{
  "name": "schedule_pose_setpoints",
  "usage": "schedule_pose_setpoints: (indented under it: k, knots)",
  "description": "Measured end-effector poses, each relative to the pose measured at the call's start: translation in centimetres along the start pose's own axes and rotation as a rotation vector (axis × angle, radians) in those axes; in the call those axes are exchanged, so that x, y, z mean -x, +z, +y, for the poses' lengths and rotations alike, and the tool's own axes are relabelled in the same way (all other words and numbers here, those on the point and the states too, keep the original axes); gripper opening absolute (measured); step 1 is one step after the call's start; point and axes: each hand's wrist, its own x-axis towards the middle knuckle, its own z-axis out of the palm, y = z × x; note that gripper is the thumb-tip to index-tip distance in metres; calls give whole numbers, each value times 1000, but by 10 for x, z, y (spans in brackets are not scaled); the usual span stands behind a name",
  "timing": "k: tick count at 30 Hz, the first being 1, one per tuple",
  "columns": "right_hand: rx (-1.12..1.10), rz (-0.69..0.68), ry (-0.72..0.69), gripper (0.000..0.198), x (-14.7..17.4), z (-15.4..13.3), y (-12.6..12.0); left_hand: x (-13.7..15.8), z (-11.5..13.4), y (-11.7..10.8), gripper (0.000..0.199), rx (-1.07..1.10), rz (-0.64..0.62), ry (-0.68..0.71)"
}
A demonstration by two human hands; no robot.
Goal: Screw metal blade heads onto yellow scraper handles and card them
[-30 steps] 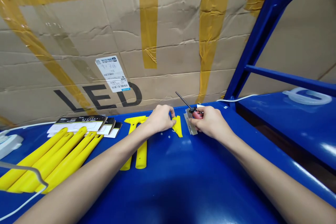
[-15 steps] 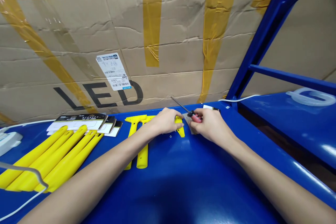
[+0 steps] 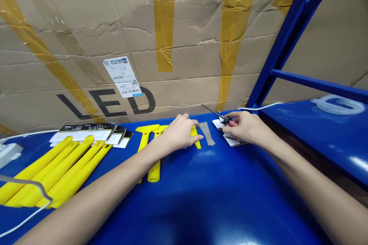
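Observation:
My right hand [image 3: 248, 127] is closed round the red and black handle of a screwdriver [image 3: 214, 111], whose shaft points up and left. It is above some white printed cards [image 3: 233, 141]. A thin grey metal blade [image 3: 206, 132] lies flat on the table between my hands. My left hand [image 3: 181, 132] hovers with thumb and fingertips apart, over a small yellow plastic piece [image 3: 197, 143] that it partly covers. Left of it lie two T-shaped yellow plastic handles [image 3: 155, 170], partly hidden by my left forearm.
Several long yellow plastic pieces [image 3: 61, 172] lie at the left, beside stacked printed cards [image 3: 94, 130]. A white cable [image 3: 34, 214] runs there. A large taped cardboard box [image 3: 195, 65] stands behind the blue table [image 3: 201, 206]. A blue frame [image 3: 283, 49] rises at the right.
My right hand has moved right with the screwdriver, away from the metal blade, which now lies uncovered. My left hand's thumb and fingers have spread apart at the small yellow piece.

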Motion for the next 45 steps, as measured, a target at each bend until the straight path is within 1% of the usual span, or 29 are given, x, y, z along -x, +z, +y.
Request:
schedule_pose_setpoints:
  k: [3,5,7,10,14,15,18,20,24,28,31,35,40,43,45]
  knots:
    - [-32,-42,-21,38,0,2,-4,3,11,3,57,-29,0,72]
    - [-32,-40,-33,35,0,2,-6,2,16,5,55,-51,-22,121]
    - [-30,-45,-38,38,1,3,-8,0,19,7,49,-65,-54,157]
    - [-45,-75,-48,42,2,3,-10,-4,20,9,40,-59,-92,176]
    - [-81,-63,-37,42,4,-2,-12,-6,19,12,40,-40,-98,162]
    - [-86,-46,-35,39,5,-5,-12,-7,18,12,40,-35,-96,157]
    - [-99,19,-46,22,9,-14,-10,-7,17,14,38,-26,-91,160]
    - [-162,14,-30,17,13,-21,-6,-6,16,14,39,-28,-81,156]
    - [-306,-131,36,25,17,-28,7,-4,12,10,48,-49,-37,123]
    - [-329,-197,20,35,19,-30,19,-1,13,7,41,-77,-75,142]
    - [-362,-221,8,40,19,-32,24,0,16,8,44,-87,-89,142]
    - [-413,-236,14,44,17,-33,26,-1,14,12,49,-88,-73,162]
    - [-466,-252,25,41,14,-33,26,-4,11,17,49,-78,-77,173]
    - [-464,-239,12,38,15,-32,25,-2,11,14,48,-63,-71,188]
    - [-450,-212,-1,36,17,-33,24,2,8,7,47,-44,-41,206]
